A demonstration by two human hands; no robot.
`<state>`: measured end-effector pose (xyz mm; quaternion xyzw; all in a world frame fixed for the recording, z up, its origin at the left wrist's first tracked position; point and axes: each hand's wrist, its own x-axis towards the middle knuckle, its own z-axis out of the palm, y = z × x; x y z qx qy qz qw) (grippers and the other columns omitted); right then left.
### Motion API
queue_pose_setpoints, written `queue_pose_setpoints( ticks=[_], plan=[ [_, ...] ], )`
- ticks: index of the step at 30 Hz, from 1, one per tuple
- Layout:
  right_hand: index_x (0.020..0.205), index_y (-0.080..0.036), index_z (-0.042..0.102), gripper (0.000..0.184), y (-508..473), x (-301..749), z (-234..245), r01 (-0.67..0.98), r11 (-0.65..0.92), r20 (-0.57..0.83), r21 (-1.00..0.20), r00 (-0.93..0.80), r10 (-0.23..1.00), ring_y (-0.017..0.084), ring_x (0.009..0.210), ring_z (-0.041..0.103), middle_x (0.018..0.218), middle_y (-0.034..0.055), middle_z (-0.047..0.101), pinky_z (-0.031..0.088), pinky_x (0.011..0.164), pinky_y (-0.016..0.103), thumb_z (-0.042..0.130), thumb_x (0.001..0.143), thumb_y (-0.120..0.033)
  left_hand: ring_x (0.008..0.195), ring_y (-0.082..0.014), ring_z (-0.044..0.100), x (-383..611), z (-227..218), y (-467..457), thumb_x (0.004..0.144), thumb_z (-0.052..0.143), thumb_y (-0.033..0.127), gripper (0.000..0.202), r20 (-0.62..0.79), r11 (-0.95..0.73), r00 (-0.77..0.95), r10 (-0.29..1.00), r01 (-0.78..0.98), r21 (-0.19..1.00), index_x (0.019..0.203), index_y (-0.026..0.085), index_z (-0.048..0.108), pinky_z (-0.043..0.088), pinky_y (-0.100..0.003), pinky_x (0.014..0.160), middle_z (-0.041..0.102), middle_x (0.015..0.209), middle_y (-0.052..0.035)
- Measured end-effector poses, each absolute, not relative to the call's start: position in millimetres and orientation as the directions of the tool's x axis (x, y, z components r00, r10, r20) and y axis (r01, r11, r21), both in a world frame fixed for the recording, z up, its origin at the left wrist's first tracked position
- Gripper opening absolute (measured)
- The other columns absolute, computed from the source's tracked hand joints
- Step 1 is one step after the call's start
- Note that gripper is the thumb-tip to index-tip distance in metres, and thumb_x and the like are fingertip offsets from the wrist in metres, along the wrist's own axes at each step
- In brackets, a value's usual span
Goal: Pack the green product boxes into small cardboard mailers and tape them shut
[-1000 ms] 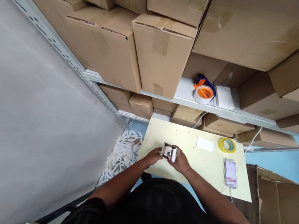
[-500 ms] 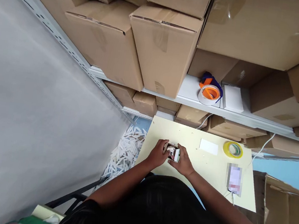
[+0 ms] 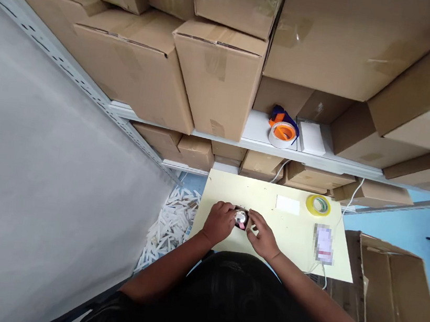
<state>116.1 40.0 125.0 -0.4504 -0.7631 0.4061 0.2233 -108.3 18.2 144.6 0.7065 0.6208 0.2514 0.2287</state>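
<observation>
A small open box (image 3: pixel 248 223) sits low over the table between my two hands. Inside it shows a shiny, rounded silver object (image 3: pixel 240 216) with a pink patch near its lower edge; its kind I cannot make out. My left hand (image 3: pixel 219 223) is closed round the box's left side, and its fingers hide that side. At the right side, my right hand (image 3: pixel 264 238) has curved fingers and thumb against the box's edge.
On the pale table (image 3: pixel 231 183) lie a white card (image 3: pixel 287 205), a yellow tape roll (image 3: pixel 318 205) and a blurred phone-like object (image 3: pixel 323 244) with a cable. A tape dispenser (image 3: pixel 283 130) and cardboard boxes (image 3: pixel 218 77) fill the shelves. White strips (image 3: pixel 171 224) cover the floor at left.
The white flap seen earlier at the box's right side no longer shows. My left fingers have shifted over the box's left edge. The whole view has turned slightly right.
</observation>
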Motion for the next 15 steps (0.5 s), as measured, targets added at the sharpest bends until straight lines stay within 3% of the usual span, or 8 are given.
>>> queue_pose_setpoints(
  ticks=[2, 4, 9, 12, 15],
  plan=[
    [0.154, -0.026, 0.042, 0.075, 41, 113, 124, 0.513, 0.327, -0.016, -0.794, -0.554, 0.832, 0.031, 0.147, 0.043, 0.162, 0.0121, 0.040, 0.047, 0.115, 0.050, 0.070, 0.084, -0.027, 0.105, -0.0333, 0.056, -101, 155, 25, 0.087, 0.067, 0.032, 0.020, -0.039, -0.069, 0.115, 0.993, 0.798, 0.598, 0.103, 0.020, 0.071, 0.043, -0.050, 0.099, 0.063, 0.104, -0.0130],
    [0.157, -0.024, 0.035, 0.089, 43, 109, 120, 0.548, 0.331, -0.036, -0.768, -0.553, 0.833, 0.033, 0.145, 0.046, 0.161, 0.0152, 0.038, 0.047, 0.114, 0.052, 0.076, 0.078, -0.029, 0.104, -0.0351, 0.056, -91, 162, 33, 0.079, 0.076, 0.036, 0.032, -0.125, 0.002, 0.084, 0.989, 0.822, 0.570, 0.107, 0.020, 0.071, 0.043, -0.049, 0.096, 0.062, 0.103, -0.0139],
    [0.157, -0.021, 0.031, 0.088, 50, 110, 102, 0.601, 0.346, -0.025, -0.721, -0.522, 0.853, 0.033, 0.127, 0.062, 0.150, 0.0173, 0.052, 0.054, 0.105, 0.052, 0.069, 0.077, -0.019, 0.114, -0.0429, 0.049, -65, 167, 54, 0.054, 0.091, 0.033, 0.037, -0.208, 0.057, 0.076, 0.975, 0.820, 0.569, 0.083, 0.020, 0.071, 0.038, -0.053, 0.099, 0.060, 0.105, -0.0160],
    [0.157, -0.019, 0.031, 0.090, 58, 114, 94, 0.588, 0.375, -0.009, -0.717, -0.545, 0.839, 0.034, 0.130, 0.060, 0.151, 0.0181, 0.052, 0.052, 0.107, 0.051, 0.070, 0.075, -0.018, 0.117, -0.0435, 0.047, -58, 168, 64, 0.053, 0.089, 0.029, 0.031, -0.228, 0.055, 0.101, 0.968, 0.805, 0.590, 0.075, 0.021, 0.070, 0.037, -0.054, 0.101, 0.060, 0.103, -0.0156],
    [0.158, -0.020, 0.029, 0.095, 65, 116, 91, 0.584, 0.376, -0.015, -0.720, -0.555, 0.832, 0.035, 0.134, 0.057, 0.152, 0.0183, 0.050, 0.051, 0.108, 0.052, 0.072, 0.072, -0.017, 0.118, -0.0434, 0.049, -56, 177, 65, 0.057, 0.084, 0.026, 0.026, -0.175, -0.013, 0.132, 0.976, 0.831, 0.556, 0.080, 0.019, 0.073, 0.037, -0.056, 0.105, 0.062, 0.107, -0.0170]
  ],
)
